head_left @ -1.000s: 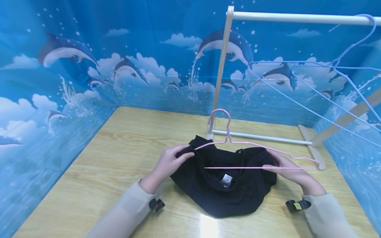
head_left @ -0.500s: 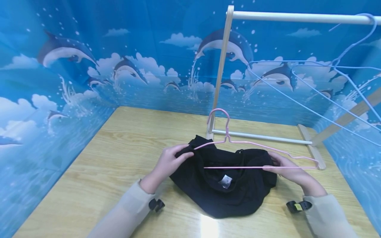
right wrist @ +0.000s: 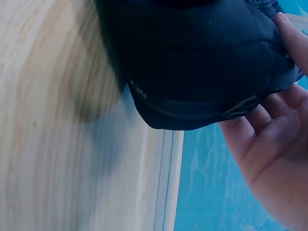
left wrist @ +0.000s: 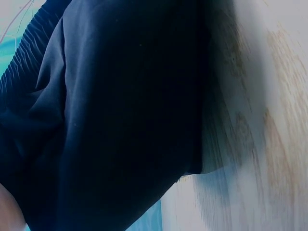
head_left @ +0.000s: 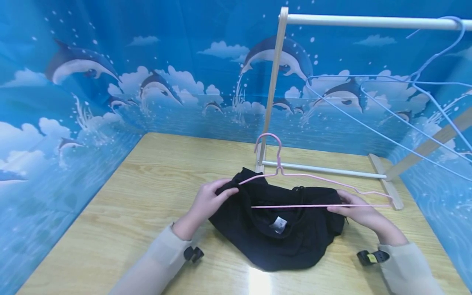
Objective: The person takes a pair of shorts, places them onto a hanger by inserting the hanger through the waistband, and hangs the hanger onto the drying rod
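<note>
A pair of black shorts (head_left: 273, 250) with a gathered waistband and a white label (head_left: 279, 225) lies bunched on the table, waist opening toward me. The pink hanger (head_left: 313, 175) has its left end tucked inside the waist. Its right end sticks out past my right hand, and its hook points up and away. My left hand (head_left: 212, 200) pinches the left edge of the waistband, thumb over the cloth. At the opposite side my right hand (head_left: 355, 209) grips the waistband, thumb by the hanger's lower bar. In the right wrist view its fingers (right wrist: 240, 134) are under the cloth.
Behind the shorts stands a rack with a white top rail (head_left: 354, 21) and wooden legs. Blue hangers (head_left: 416, 78) hang from it at the right. The wooden table (head_left: 147, 176) meets a blue dolphin-print curtain (head_left: 177, 53) at the back and sides.
The pink hanger has shifted slightly left, its hook tipping left. My right hand has moved a little right, drawing that side of the waistband outward. My left hand has barely moved.
</note>
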`<state>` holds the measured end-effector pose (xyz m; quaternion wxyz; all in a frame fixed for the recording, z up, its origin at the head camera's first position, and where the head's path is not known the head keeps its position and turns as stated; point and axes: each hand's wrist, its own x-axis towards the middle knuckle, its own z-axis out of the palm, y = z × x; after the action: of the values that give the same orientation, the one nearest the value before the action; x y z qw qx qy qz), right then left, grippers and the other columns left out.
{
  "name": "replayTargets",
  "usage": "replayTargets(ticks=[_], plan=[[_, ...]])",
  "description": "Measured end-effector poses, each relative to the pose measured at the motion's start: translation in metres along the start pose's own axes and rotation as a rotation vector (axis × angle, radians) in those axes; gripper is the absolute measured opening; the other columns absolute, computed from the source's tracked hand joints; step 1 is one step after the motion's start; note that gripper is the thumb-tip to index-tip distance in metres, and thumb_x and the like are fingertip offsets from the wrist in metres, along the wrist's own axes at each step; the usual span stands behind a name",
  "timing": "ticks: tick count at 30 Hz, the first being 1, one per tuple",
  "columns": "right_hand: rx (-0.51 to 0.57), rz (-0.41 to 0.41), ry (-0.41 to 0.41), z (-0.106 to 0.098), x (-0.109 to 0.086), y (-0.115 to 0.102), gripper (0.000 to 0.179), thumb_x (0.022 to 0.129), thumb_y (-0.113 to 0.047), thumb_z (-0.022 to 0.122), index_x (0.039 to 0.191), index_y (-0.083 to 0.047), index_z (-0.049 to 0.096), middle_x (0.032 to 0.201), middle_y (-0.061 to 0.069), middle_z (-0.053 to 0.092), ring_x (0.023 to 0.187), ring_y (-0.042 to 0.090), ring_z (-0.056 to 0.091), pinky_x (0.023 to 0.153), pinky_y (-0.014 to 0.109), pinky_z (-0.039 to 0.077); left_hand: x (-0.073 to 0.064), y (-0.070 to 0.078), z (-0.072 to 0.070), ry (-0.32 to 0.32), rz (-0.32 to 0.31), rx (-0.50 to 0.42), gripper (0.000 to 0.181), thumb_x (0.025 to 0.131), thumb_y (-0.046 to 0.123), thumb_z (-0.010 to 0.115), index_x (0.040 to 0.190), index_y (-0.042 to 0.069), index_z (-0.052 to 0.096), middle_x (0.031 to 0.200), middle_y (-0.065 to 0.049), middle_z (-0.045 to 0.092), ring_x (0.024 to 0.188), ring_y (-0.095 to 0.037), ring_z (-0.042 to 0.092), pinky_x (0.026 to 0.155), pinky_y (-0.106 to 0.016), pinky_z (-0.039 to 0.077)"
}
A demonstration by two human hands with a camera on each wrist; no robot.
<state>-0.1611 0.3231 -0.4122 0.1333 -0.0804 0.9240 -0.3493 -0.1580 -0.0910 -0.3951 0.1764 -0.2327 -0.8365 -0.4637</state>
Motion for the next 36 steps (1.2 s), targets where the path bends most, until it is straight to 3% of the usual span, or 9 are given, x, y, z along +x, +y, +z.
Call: replayTargets(ticks=[6,9,11,13,16,22,27,31,36], plan=[[-0.048,0.046,0.04,-0.004,-0.005,0.0,0.08,0.091,-0.034,0.066,0.141,0.018,0.031,0.14,0.042,0.036,0.125,0.056,0.041,0.096,0.06,0.044,0.0,0.0,-0.001,0.017,-0.004,-0.015,0.024,0.083,0.009,0.074,0.105,-0.002,0.072,0.101,-0.014,0.074,0.094,-0.027,0.071,0.085,-0.037,0.057],[-0.043,0.003,0.065,-0.007,-0.007,-0.002,0.067,0.092,-0.034,0.066,0.139,0.009,0.043,0.133,0.033,0.052,0.116,0.023,0.059,0.091,0.038,0.052,-0.001,0.0,-0.001,0.029,-0.018,-0.019,0.026,0.082,0.009,0.075,0.105,-0.002,0.072,0.102,-0.015,0.074,0.096,-0.028,0.07,0.086,-0.038,0.057],[-0.014,-0.06,0.084,-0.008,-0.007,-0.001,0.055,0.092,-0.029,0.066,0.133,0.004,0.051,0.123,0.011,0.065,0.107,0.001,0.058,0.085,0.023,0.051,-0.001,0.0,-0.001,0.03,-0.033,-0.025,0.027,0.082,0.01,0.075,0.106,-0.002,0.072,0.103,-0.015,0.074,0.097,-0.028,0.07,0.087,-0.039,0.056],[0.016,-0.111,0.1,-0.008,-0.007,0.0,0.046,0.092,-0.025,0.067,0.128,0.001,0.056,0.112,-0.011,0.067,0.097,-0.015,0.051,0.078,0.012,0.047,-0.001,0.0,-0.002,0.031,-0.046,-0.028,0.028,0.082,0.01,0.075,0.107,-0.002,0.072,0.104,-0.015,0.073,0.099,-0.029,0.07,0.088,-0.039,0.056],[0.043,-0.148,0.113,-0.009,-0.008,0.001,0.042,0.092,-0.021,0.067,0.125,0.002,0.058,0.101,-0.033,0.057,0.094,-0.016,0.052,0.076,0.011,0.047,-0.001,-0.001,-0.002,0.03,-0.051,-0.027,0.028,0.083,0.011,0.075,0.108,-0.001,0.072,0.105,-0.015,0.073,0.099,-0.028,0.07,0.089,-0.039,0.056],[0.04,-0.114,0.108,-0.013,-0.01,-0.001,0.044,0.092,-0.023,0.068,0.126,0.003,0.056,0.098,-0.028,0.062,0.09,-0.014,0.054,0.073,0.013,0.048,-0.001,-0.002,-0.002,0.036,-0.037,-0.026,0.028,0.083,0.01,0.075,0.108,-0.002,0.072,0.104,-0.015,0.073,0.099,-0.028,0.07,0.088,-0.039,0.056],[-0.024,-0.093,0.128,-0.018,-0.012,-0.003,0.046,0.091,-0.025,0.068,0.128,0.001,0.057,0.106,-0.001,0.07,0.089,-0.014,0.053,0.073,0.011,0.046,-0.001,-0.003,-0.002,0.038,-0.034,-0.027,0.028,0.082,0.01,0.075,0.108,-0.002,0.072,0.104,-0.015,0.073,0.098,-0.029,0.07,0.087,-0.039,0.056],[-0.046,-0.055,0.119,-0.021,-0.013,-0.004,0.055,0.092,-0.03,0.067,0.134,0.002,0.053,0.12,0.024,0.064,0.092,-0.018,0.049,0.075,0.008,0.043,0.0,-0.004,-0.003,0.045,-0.022,-0.03,0.028,0.082,0.009,0.075,0.107,-0.002,0.072,0.104,-0.016,0.073,0.098,-0.029,0.07,0.087,-0.039,0.056],[-0.06,-0.08,0.139,-0.024,-0.015,-0.002,0.054,0.091,-0.027,0.068,0.134,0.003,0.052,0.126,0.029,0.059,0.094,-0.019,0.047,0.076,0.005,0.04,0.001,-0.005,-0.004,0.048,0.0,-0.021,0.028,0.081,0.007,0.076,0.106,-0.003,0.072,0.103,-0.017,0.073,0.097,-0.03,0.07,0.086,-0.039,0.057]])
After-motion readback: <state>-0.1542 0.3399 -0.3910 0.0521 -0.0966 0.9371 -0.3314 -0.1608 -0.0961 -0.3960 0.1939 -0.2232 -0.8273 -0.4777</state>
